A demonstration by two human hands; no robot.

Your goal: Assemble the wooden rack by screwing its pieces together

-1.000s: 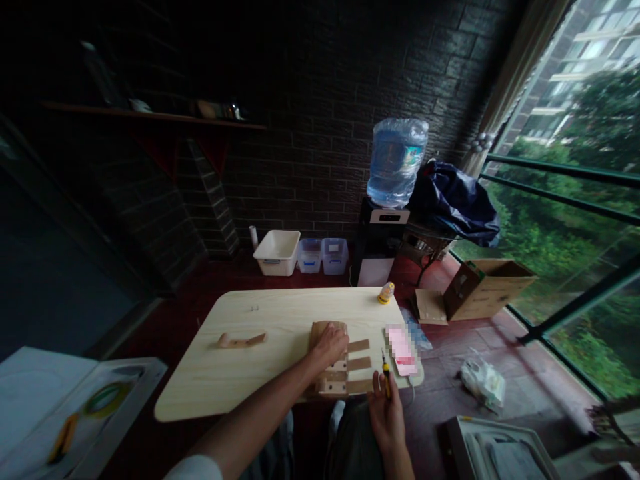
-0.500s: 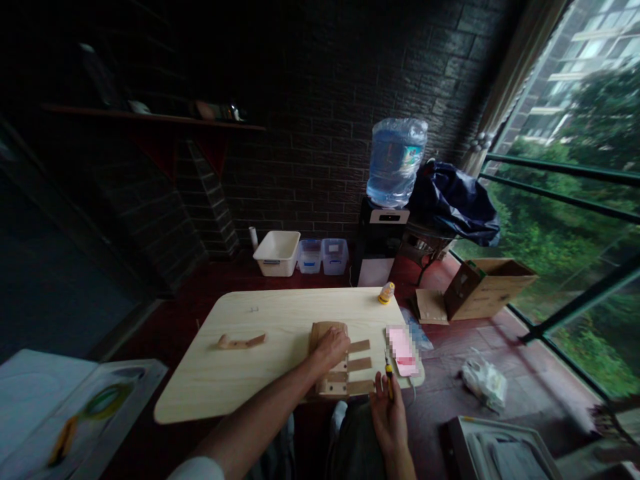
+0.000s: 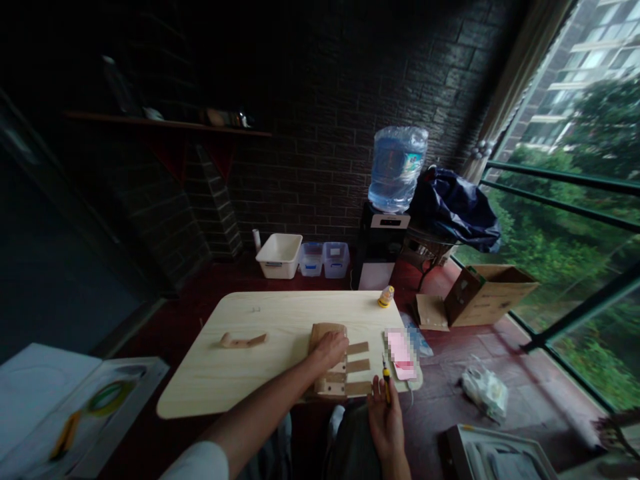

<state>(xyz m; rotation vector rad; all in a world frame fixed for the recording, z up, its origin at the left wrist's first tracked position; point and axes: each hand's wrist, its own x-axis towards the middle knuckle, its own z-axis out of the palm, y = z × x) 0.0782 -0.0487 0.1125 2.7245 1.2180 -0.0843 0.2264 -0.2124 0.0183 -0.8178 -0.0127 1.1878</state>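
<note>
1. The head view tilts slightly since the earlier frames, while both hands keep nearly the same places
2. The person's left hand (image 3: 331,350) rests, fingers bent, on the brown piece (image 3: 332,387) at the near side of the table (image 3: 275,308); whether it pinches anything cannot be told
3. The right hand (image 3: 386,420), palm up, holds a yellow-and-black screwdriver (image 3: 387,387), its shaft pointing away from the person
4. Three brown strips (image 3: 358,365) extend from the brown piece's right side

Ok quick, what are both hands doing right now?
Left hand: resting on the brown box-like piece; whether it grips can't be told.
Right hand: palm up, holding the yellow-and-black screwdriver.
</note>
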